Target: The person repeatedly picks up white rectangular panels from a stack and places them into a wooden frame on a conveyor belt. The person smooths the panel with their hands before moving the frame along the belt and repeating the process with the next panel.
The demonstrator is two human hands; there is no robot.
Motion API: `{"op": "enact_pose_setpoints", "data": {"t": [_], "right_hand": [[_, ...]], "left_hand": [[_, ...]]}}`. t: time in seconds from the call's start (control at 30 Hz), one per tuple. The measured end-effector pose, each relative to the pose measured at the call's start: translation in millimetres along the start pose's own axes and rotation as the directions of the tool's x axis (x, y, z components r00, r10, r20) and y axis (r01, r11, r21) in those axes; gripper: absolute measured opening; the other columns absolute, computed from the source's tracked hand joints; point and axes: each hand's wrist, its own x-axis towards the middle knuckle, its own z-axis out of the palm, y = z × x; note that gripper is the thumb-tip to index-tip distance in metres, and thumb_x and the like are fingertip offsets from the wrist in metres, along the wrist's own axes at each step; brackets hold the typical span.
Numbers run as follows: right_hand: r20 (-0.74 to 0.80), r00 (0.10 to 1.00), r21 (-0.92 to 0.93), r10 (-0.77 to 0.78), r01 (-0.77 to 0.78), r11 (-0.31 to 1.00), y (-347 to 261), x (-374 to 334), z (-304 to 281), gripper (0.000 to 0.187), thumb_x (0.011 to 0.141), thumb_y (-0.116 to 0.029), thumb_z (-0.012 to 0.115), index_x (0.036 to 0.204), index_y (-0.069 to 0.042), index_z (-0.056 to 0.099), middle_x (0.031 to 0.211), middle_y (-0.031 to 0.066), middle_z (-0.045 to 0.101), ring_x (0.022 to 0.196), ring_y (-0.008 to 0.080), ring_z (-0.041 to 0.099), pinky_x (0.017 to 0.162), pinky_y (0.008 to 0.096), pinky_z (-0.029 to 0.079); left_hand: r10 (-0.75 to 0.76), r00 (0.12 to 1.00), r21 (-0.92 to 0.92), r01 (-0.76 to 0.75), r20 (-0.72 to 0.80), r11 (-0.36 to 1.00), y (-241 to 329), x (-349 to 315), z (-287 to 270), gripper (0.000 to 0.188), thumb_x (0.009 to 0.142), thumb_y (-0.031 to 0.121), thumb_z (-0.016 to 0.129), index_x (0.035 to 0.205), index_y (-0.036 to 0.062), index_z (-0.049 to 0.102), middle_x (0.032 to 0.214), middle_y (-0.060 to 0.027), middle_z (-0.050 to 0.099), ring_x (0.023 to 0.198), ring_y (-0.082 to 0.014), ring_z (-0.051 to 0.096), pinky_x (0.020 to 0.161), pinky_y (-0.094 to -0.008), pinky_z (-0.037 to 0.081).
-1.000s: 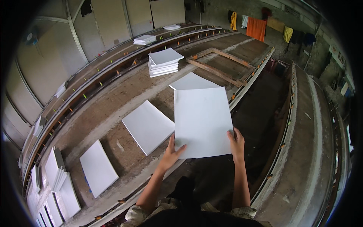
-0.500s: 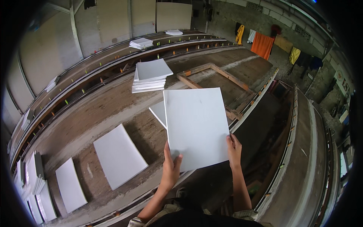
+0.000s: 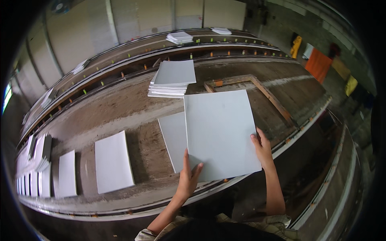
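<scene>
Between my two hands I hold a white rectangular stack of sheets point(image 3: 221, 132), tilted up in front of me above the table's near edge. My left hand point(image 3: 189, 174) grips its lower left edge, thumb on the front face. At the right edge my right hand point(image 3: 262, 148) pinches it, thumb in front and fingers behind. Partly hidden behind it, another white stack point(image 3: 173, 138) lies on the brown table point(image 3: 112, 108). Further left on the table rests a white stack point(image 3: 114, 162), with a narrower-looking one point(image 3: 67, 172) beyond it.
A taller pile of white stacks point(image 3: 171, 78) stands farther back. Right of it lies a wooden frame point(image 3: 267, 94). More white piles point(image 3: 40, 154) crowd the far left. A rail with small coloured pegs point(image 3: 212, 54) runs along the back. Cloths point(image 3: 319, 65) hang at the far right.
My view has turned to the left. The held stack now sits slightly farther right in view, and more of the white stack behind it shows. Both hands keep their grip.
</scene>
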Motion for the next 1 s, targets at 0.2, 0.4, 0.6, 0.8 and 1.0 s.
{"op": "enact_pose_setpoints", "data": {"t": [0.2,0.4,0.6,0.8,1.0], "right_hand": [[0.086,0.995,0.202,-0.056,0.038,0.979,61.2,98.1,-57.3,0.046,0.093,-0.024,0.05,0.128,0.004,0.043,0.123,0.0174,0.053,0.112,0.0211,0.05,0.094,0.0305,0.036],[0.065,0.993,0.117,-0.093,0.085,0.989,149.9,206.9,-121.4,0.046,0.092,-0.023,0.049,0.129,0.004,0.043,0.128,0.019,0.05,0.12,0.0245,0.046,0.099,0.0325,0.033],[0.267,0.961,0.203,0.072,-0.129,0.971,223.5,252.6,-99.8,0.048,0.09,-0.023,0.052,0.129,0.004,0.043,0.127,0.018,0.051,0.116,0.0239,0.049,0.097,0.0313,0.036],[0.363,0.925,0.229,0.108,-0.201,0.952,253.8,263.6,-89.0,0.048,0.089,-0.022,0.052,0.129,0.004,0.043,0.128,0.0184,0.05,0.117,0.0244,0.048,0.097,0.0316,0.036],[0.382,0.921,0.243,0.072,-0.176,0.954,264.0,265.8,-90.1,0.05,0.088,-0.023,0.054,0.128,0.005,0.044,0.126,0.0195,0.051,0.116,0.0245,0.049,0.098,0.032,0.036]], "left_hand": [[-0.142,0.988,0.087,0.147,-0.051,0.985,10.1,48.0,82.9,0.052,0.089,0.012,0.055,0.136,0.0041,0.033,0.114,-0.0187,0.053,0.104,-0.0237,0.054,0.085,-0.0327,0.045],[0.061,0.996,0.329,-0.034,-0.071,0.944,-17.7,95.6,160.1,0.04,0.087,0.012,0.056,0.125,0.0032,0.047,0.114,-0.0157,0.052,0.104,-0.0281,0.053,0.085,-0.0362,0.045],[0.099,0.989,0.573,-0.02,-0.106,0.819,-61.9,137.2,204.4,0.055,0.083,0.019,0.062,0.131,0.0073,0.037,0.133,-0.0219,0.03,0.122,-0.0412,0.034,0.1,-0.0453,0.034],[0.096,0.986,0.722,0.034,-0.138,0.691,-56.0,154.6,234.2,0.052,0.079,0.013,0.061,0.128,0.0075,0.043,0.14,-0.0235,0.017,0.127,-0.0471,0.021,0.102,-0.0529,0.03],[0.131,0.974,0.84,0.089,-0.187,0.535,-69.3,160.9,259.1,0.036,0.076,0.011,0.06,0.113,0.0076,0.059,0.142,-0.0237,0.014,0.131,-0.0446,0.015,0.104,-0.0549,0.024]]}}
